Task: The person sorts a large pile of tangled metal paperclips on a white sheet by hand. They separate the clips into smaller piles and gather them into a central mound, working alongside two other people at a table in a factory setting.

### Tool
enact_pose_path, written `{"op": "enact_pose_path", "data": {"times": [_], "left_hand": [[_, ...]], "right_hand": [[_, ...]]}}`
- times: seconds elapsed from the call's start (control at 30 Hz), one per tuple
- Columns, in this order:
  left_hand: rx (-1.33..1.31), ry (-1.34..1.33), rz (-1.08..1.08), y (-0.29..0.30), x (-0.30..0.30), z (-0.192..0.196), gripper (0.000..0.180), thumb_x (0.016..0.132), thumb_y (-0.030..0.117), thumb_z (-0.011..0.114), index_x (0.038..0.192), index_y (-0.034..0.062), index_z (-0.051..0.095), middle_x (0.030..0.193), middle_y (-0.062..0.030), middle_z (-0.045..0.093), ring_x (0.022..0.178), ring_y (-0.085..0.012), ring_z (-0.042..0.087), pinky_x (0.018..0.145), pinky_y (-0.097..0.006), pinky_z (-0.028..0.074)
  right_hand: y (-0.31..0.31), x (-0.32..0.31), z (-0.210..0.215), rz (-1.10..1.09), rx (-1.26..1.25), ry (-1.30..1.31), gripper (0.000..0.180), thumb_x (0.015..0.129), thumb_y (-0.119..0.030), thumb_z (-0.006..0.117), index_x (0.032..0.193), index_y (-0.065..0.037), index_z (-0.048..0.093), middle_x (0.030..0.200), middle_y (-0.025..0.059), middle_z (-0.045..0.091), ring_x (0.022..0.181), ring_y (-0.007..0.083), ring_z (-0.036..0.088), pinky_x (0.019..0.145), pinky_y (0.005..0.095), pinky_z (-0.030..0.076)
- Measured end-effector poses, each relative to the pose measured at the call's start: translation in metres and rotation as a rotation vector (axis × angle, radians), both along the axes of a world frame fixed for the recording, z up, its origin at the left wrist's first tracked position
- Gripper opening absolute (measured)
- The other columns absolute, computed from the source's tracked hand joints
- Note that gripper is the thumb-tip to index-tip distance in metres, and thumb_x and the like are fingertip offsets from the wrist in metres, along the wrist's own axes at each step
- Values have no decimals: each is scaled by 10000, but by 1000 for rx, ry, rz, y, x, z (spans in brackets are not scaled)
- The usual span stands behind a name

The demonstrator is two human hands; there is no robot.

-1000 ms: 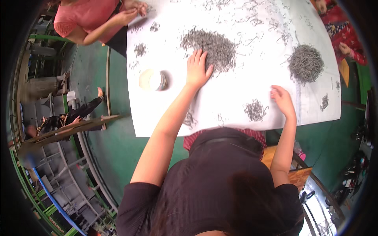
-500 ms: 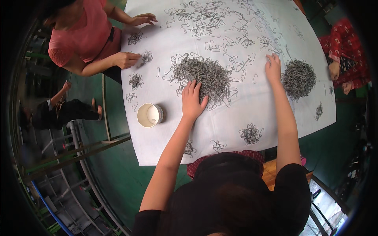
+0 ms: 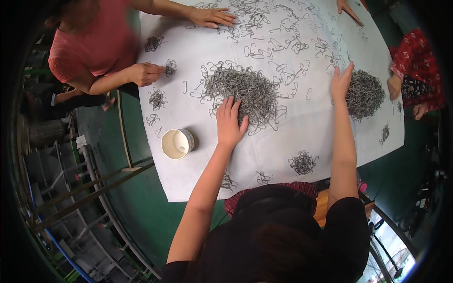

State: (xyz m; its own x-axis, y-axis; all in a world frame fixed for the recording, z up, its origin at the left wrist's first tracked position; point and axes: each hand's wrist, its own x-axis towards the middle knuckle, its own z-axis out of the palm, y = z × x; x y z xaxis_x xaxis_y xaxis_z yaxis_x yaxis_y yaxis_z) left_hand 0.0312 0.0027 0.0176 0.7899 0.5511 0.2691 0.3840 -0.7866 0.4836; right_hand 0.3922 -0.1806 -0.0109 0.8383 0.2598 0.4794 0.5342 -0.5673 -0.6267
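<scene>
White sheeting (image 3: 288,141) covers the table, strewn with wire hooks above a green floor (image 3: 141,207). The left hand (image 3: 230,123) lies flat, fingers spread, on the large hook pile (image 3: 245,89); the right hand (image 3: 340,81) rests open beside another heap (image 3: 365,94). A paper cup (image 3: 177,143) stands near the sheet's left edge.

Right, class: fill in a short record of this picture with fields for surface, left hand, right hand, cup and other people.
surface: white sheet strewn with wire hooks
left hand: left hand flat, fingers spread, on near edge of big pile
right hand: right hand flat, at left edge of right pile
cup: paper cup on its side, left of left hand
other people: person in pink far left; red sleeve far right
</scene>
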Motion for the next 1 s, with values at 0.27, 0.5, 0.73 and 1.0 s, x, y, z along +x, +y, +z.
{"op": "enact_pose_path", "data": {"times": [0.27,0.5,0.73,1.0], "left_hand": [[-1,-5,18,-1,1,1,511,755,234,606,1204,28,474,1307,-178,423,1241,-349,344,1018,-454,263],[0,-26,15,-1,1,-1,508,756,238,603,1201,30,475,1305,-176,425,1239,-346,347,1018,-454,265],[20,-57,12,-1,2,-3,506,754,244,606,1198,41,478,1301,-168,429,1232,-346,352,1018,-454,266],[62,-63,35,1,-8,-10,525,741,272,608,1199,49,479,1296,-174,433,1229,-349,358,1024,-457,257]], "right_hand": [[-10,-4,-6,71,-293,-67,644,858,-252,538,1372,9,249,1398,262,273,1298,392,266,1065,434,227],[-7,-13,-8,-13,-398,-89,550,831,-215,562,1338,-118,373,1375,202,333,1275,350,311,1050,437,252],[-7,-14,-1,31,-576,-146,240,822,-219,588,1047,-150,637,1233,98,487,1179,278,403,1026,444,270],[29,-36,35,38,-889,13,300,809,-386,596,943,-131,680,1137,84,551,1145,294,443,980,654,189]]}}
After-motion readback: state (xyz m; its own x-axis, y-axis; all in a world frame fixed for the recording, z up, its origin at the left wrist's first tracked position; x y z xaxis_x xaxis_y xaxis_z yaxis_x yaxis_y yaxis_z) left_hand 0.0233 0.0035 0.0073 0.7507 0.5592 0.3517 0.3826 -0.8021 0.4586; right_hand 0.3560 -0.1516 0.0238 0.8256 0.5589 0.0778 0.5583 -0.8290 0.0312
